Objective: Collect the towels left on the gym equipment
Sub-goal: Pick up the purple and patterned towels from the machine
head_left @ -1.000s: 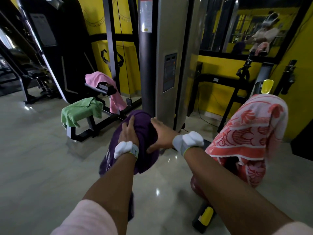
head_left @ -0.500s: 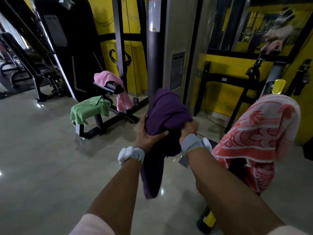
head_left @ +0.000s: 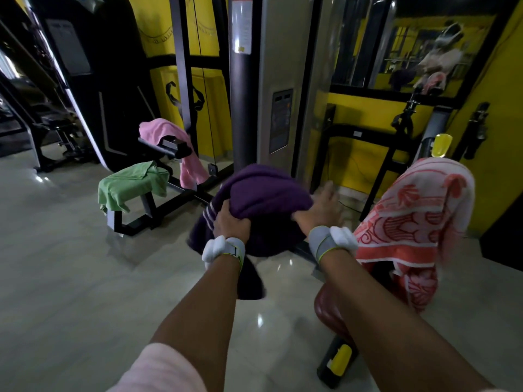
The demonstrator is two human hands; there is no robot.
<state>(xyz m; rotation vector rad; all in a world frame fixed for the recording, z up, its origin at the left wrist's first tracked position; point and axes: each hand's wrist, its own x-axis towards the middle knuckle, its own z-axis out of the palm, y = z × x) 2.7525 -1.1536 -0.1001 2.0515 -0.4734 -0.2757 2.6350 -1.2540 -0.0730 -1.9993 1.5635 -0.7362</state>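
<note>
I see both arms stretched out ahead of me over a pale, glossy gym floor (head_left: 70,278). My left hand (head_left: 230,226) grips a purple towel (head_left: 263,193) from below, fingers curled into the cloth near its striped edge. My right hand (head_left: 318,207) lies against the towel's right side with fingers extended and blurred; I cannot tell whether it pinches the fabric. The towel is bunched in the air between my hands, one end hanging toward the floor.

I judge this towel to be the one being gathered up now. Three remain: a red patterned towel (head_left: 410,222) draped over the machine just beside my right arm, a green towel (head_left: 133,183) covering a bench seat at far left, and a pink towel (head_left: 169,137) hung over the bar behind it. Next I would tuck the purple one into one hand, freeing the other for the nearby red towel.
</note>
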